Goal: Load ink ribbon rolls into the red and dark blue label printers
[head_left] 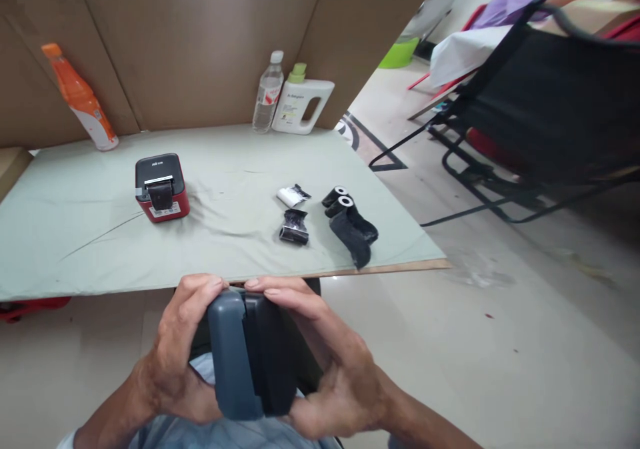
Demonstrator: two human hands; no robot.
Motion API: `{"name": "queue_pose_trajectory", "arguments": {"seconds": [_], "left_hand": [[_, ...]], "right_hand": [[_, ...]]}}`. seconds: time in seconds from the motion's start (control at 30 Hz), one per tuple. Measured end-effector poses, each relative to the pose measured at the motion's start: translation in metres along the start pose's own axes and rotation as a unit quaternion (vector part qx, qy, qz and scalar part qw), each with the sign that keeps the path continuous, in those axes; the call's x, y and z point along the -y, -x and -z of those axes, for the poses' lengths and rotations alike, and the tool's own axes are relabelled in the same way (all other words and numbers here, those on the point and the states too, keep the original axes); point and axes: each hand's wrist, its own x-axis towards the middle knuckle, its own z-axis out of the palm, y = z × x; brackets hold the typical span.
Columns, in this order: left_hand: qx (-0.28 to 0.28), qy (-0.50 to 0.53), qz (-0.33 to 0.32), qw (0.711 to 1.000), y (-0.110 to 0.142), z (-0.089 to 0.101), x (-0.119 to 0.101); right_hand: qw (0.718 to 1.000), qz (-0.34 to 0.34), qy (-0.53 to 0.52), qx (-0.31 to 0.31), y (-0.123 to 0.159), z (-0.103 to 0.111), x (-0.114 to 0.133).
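Both my hands hold a grey and black handheld device (253, 355) upright over my lap, below the table's near edge. My left hand (177, 352) wraps its grey left side, fingers curled over the top. My right hand (327, 362) grips the black right side, fingers over the top and thumb underneath. On the table (75, 249) ahead lie a red and black label printer (161, 187), a black ribbon roll pair (349, 224) with trailing tape, a small black cartridge piece (295, 227) and a white and black piece (293, 195).
An orange drink bottle (83, 101) leans at the back left. A clear water bottle (267, 93) and a white jug (303, 105) stand at the back by the brown partition. A black folding chair (530, 122) stands on the floor to the right.
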Motion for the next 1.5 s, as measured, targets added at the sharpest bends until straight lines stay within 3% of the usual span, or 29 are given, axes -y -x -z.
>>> {"name": "queue_pose_trajectory", "arguments": {"seconds": [0.37,0.7,0.87,1.3,1.5], "left_hand": [[-0.005,-0.011,-0.014,1.000,0.001,-0.002,0.002],[0.015,-0.003,0.028,0.999,0.017,-0.007,0.013],[0.015,0.018,0.052,0.998,0.021,-0.017,0.024],[0.045,0.040,0.108,0.992,0.009,-0.043,0.049],[0.042,0.041,0.095,0.994,-0.006,-0.055,0.061]], "right_hand": [[1.000,-0.001,-0.015,0.011,0.001,-0.001,-0.001],[0.999,-0.013,-0.007,0.041,0.006,-0.006,-0.015],[0.998,-0.056,-0.005,0.032,0.015,-0.007,-0.027],[0.992,-0.118,0.053,0.000,0.020,0.014,-0.049],[0.990,-0.131,0.052,-0.014,0.017,0.027,-0.059]]}}
